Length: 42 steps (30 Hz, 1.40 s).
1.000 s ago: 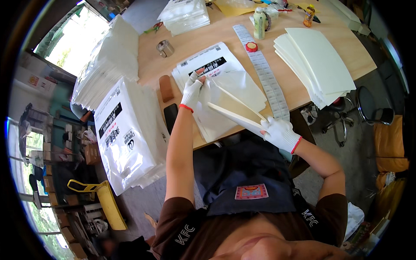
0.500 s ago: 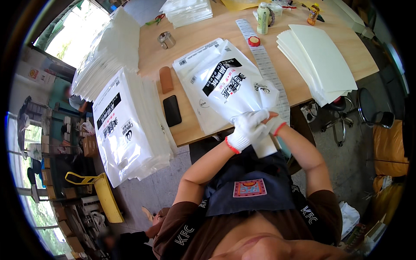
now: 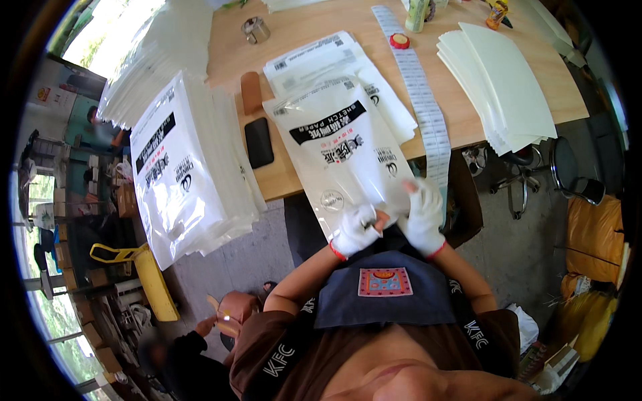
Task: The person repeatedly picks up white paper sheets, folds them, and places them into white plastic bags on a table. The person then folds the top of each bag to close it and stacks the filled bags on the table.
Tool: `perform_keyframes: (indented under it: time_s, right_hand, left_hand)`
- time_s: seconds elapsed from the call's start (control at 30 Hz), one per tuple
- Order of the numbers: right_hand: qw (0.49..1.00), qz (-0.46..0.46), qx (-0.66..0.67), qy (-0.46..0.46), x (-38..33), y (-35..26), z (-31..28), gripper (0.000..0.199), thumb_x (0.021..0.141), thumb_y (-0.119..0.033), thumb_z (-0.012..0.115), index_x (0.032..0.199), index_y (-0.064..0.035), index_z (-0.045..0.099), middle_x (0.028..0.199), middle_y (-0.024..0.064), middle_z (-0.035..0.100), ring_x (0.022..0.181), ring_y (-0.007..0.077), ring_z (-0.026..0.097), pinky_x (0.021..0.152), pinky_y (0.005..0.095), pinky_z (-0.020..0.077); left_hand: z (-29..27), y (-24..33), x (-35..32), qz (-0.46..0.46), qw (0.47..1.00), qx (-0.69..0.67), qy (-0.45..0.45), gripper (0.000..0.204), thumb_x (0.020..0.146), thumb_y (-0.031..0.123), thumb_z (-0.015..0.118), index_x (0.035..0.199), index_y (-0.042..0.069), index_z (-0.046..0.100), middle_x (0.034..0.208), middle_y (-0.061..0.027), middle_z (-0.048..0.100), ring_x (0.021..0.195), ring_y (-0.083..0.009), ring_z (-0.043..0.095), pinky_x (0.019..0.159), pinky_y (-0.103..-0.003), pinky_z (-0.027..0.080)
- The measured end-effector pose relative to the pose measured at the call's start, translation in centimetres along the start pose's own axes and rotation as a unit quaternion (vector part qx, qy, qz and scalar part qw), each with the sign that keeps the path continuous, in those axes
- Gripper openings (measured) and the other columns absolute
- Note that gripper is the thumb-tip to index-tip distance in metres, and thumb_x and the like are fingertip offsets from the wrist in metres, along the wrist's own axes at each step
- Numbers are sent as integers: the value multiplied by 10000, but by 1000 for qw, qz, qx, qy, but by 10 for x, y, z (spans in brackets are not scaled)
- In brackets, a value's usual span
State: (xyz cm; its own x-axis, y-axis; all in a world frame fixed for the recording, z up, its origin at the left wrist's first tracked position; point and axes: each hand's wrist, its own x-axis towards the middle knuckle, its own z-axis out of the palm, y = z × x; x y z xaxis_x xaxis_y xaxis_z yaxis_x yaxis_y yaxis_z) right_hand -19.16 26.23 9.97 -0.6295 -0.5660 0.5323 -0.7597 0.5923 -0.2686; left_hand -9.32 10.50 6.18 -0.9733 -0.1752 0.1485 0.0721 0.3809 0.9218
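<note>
A clear plastic bag of white paper, with a black printed band, slopes off the table's front edge toward my lap. My left hand, in a white fingertip-free glove with a red cuff, is closed on the near edge of this bag. At its near right corner my right hand, gloved alike, has its fingers stretched upward and apart from the left hand; their tips are smeared by motion. Under the bag's far end lie more flat printed bags on the table.
On the left stands a tall stack of packed bags, beside a black phone and a brown block. A label strip bearing a red round tin runs along the right. White sheets overhang the right edge.
The bag has come down toward me and lies flatter. My hands, together before, have parted, the right moving to the right with fingers extended. The whole view has shifted slightly.
</note>
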Motion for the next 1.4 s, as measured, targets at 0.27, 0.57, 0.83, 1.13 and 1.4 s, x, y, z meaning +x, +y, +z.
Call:
perform_keyframes:
  time_s: [0.27,0.57,0.83,1.13,1.4]
  right_hand:
    - [961,46,-80,-262,-39,32,3,172,820,-212,506,902,-63,532,661,120,619,573,291,619,525,434,473]
    - [888,-66,-132,-435,-73,21,-55,155,762,-245,541,754,-93,571,570,52,611,506,206,617,469,369,435]
    - [943,-125,-12,-308,-89,24,-33,247,680,-308,637,538,-113,584,509,67,540,450,249,515,484,386,417]
    - [898,86,17,-432,-61,57,-18,167,812,-245,509,779,-102,589,683,141,635,626,341,622,571,456,469]
    - [797,481,345,-122,-110,228,99,678,807,-126,684,1403,-108,361,1034,56,652,826,97,587,731,268,456]
  left_hand:
    - [-42,-58,-113,-49,900,367,230,211,662,13,654,834,59,541,896,-122,564,794,-309,556,701,-384,457]
    - [-35,-17,-191,-167,917,-290,215,125,815,-2,630,895,26,537,862,-58,601,743,-79,539,683,-200,426]
    - [-56,-11,-151,-44,992,103,52,166,680,6,683,790,27,561,694,-88,544,607,-168,562,577,-283,447]
    - [-53,-43,-139,-204,964,166,41,99,756,48,609,707,59,524,646,-73,580,578,-206,595,539,-300,458]
    - [8,-20,-17,-180,982,-62,-19,117,812,108,653,907,51,614,689,-48,602,622,-118,594,581,-270,481]
